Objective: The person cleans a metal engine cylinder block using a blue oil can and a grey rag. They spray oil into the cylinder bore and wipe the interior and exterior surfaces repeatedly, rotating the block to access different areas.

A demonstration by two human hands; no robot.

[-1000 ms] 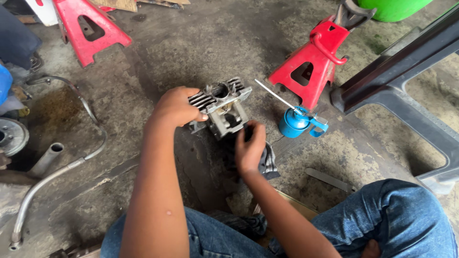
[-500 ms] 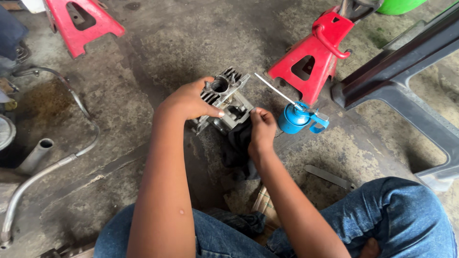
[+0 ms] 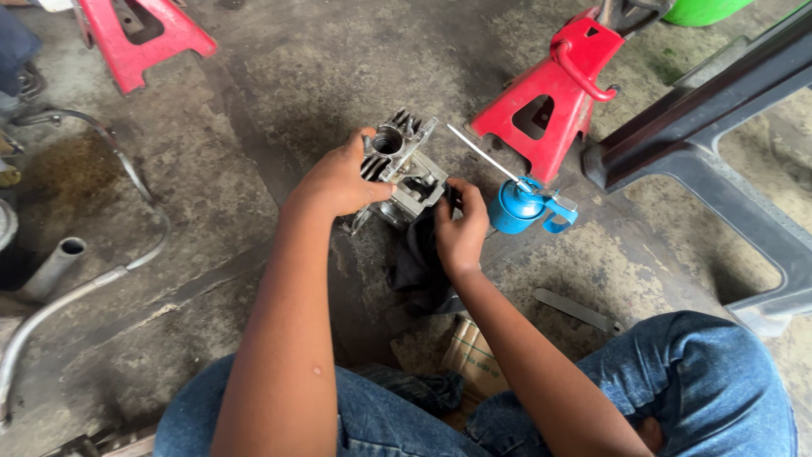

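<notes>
A grey finned metal engine cylinder [image 3: 404, 165] sits tilted on the concrete floor in front of me. My left hand [image 3: 338, 179] grips its left side, thumb over the fins beside the round bore. My right hand [image 3: 461, 228] is closed against the cylinder's lower right side, over a dark rag [image 3: 416, 269] that lies under and below the part. What the right fingers pinch is hidden. A blue oil can [image 3: 518, 206] with a long thin spout stands just right of my right hand.
A red jack stand [image 3: 558, 89] stands behind the oil can, another red jack stand [image 3: 139, 38] at the top left. A bent exhaust pipe [image 3: 80, 283] lies at the left. A dark metal frame [image 3: 719, 161] crosses the right. A flat metal strip [image 3: 577, 310] and cardboard [image 3: 469, 360] lie near my knees.
The view has shifted slightly. My left hand has slid lower on the cylinder's side, uncovering the bore. My right hand has stayed against the lower right of the part.
</notes>
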